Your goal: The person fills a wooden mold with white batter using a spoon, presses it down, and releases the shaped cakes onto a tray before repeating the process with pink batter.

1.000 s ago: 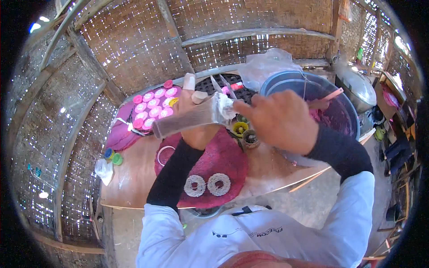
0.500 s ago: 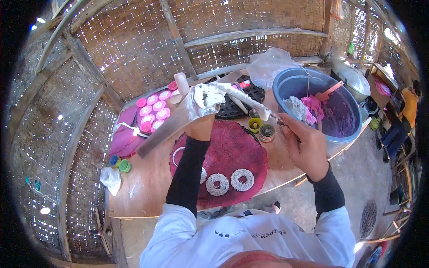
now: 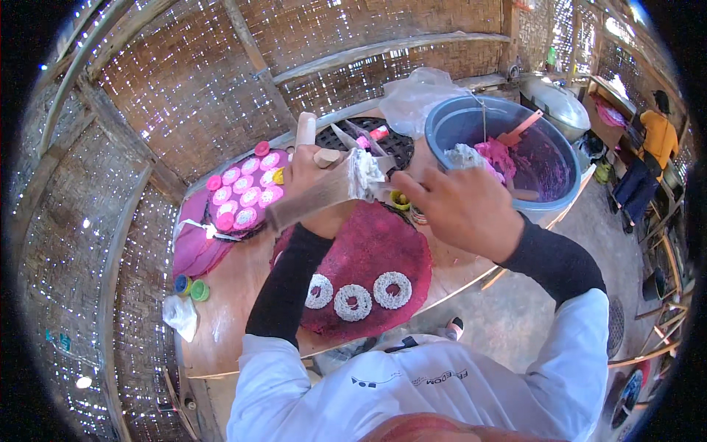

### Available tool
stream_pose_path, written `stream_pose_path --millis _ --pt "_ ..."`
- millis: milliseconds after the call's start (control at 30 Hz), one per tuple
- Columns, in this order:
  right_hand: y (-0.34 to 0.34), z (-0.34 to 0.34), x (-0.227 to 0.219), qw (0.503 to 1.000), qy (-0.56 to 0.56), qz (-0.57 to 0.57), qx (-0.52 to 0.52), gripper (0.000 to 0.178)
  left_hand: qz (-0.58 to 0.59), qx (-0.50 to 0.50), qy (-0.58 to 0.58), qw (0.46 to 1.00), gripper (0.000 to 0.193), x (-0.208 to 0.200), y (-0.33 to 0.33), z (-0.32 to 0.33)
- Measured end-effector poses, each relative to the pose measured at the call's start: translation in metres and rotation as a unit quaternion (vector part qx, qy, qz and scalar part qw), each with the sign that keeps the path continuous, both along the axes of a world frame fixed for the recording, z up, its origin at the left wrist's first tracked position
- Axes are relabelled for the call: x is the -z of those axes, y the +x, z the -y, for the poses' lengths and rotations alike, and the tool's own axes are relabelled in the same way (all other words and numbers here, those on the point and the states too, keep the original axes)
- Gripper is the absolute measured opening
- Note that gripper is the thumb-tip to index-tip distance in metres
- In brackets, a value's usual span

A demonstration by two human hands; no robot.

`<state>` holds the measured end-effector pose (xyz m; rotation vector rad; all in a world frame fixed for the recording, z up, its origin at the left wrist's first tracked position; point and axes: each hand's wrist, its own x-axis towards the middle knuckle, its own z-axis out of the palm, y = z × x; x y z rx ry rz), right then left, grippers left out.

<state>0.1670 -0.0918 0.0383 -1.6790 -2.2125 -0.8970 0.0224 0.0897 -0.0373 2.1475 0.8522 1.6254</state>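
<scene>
It looks like a small, rustic food workshop: daylight pricks through the woven walls (image 3: 177,74) around us, patched with rough beams (image 3: 390,48), above a grey floor (image 3: 508,306). Doughy white rings (image 3: 392,290) lie on a red mat (image 3: 390,243) on the tabletop (image 3: 228,295), and a tub (image 3: 456,125) of pink mix (image 3: 497,158) stands near a big metal pot (image 3: 560,107).
</scene>
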Motion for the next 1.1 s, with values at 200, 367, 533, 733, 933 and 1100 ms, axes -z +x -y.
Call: stream_pose_path --millis 200,367,533,733,933,1100 --pt "0.024 0.039 0.0 0.985 0.052 -0.16 0.036 0.03 0.117 0.15 0.004 0.982 0.035 -0.002 -0.016 -0.026" --pt "0.011 0.004 0.055 0.918 0.092 -0.387 -0.001 0.029 -0.059 -0.248 0.301 0.919 0.044 -0.01 0.011 0.02" --pt "-0.011 0.004 0.079 0.885 0.087 -0.456 -0.039 0.029 0.156 -0.034 0.096 0.982 0.051 0.004 0.019 0.012" --pt "0.008 0.024 0.076 0.895 0.064 -0.44 -0.05 0.029 0.131 -0.038 0.089 0.987 0.04 -0.007 0.009 0.008" --pt "0.017 0.035 0.089 0.85 0.024 -0.514 -0.11 0.029 -0.038 -0.239 0.228 0.943 0.03 -0.003 -0.017 0.009" --pt "0.145 0.028 0.042 0.924 -0.074 -0.346 0.145 0.024 -0.113 -0.301 0.178 0.93 0.026 -0.026 -0.038 0.033"
